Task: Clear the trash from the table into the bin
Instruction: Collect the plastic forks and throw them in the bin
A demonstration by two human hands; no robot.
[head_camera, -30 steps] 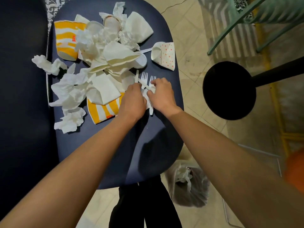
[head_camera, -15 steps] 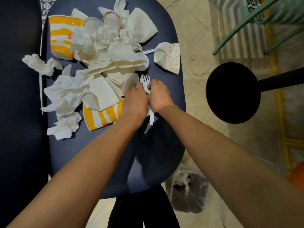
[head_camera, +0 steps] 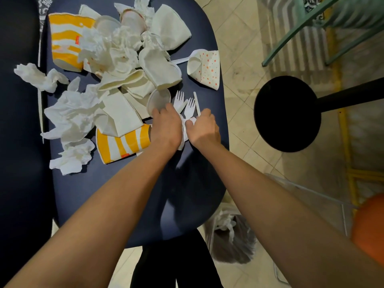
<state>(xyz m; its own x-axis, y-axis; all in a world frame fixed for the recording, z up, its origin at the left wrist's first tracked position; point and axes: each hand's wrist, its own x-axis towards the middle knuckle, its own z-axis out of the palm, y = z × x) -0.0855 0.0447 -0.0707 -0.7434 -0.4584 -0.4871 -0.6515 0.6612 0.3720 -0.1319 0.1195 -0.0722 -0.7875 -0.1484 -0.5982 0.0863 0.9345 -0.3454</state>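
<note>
While L hand [head_camera: 166, 126], R hand [head_camera: 204, 128] grips clamp forks [head_camera: 182, 103], navy tbl [head_camera: 124, 194] over tile floor [head_camera: 239, 48], bin [head_camera: 234, 244] beside

Smooth, slightly glossy dark blue worktop [head_camera: 135, 204]. Crumpled matt paper napkins [head_camera: 70, 113] and white plastic forks [head_camera: 190, 108]. Glazed floor tiles [head_camera: 239, 44].

navy table [head_camera: 124, 196], white forks [head_camera: 185, 104], yellow-and-white striped cups [head_camera: 122, 145], orange-dotted white cup [head_camera: 207, 69], white napkins [head_camera: 70, 115]
</note>
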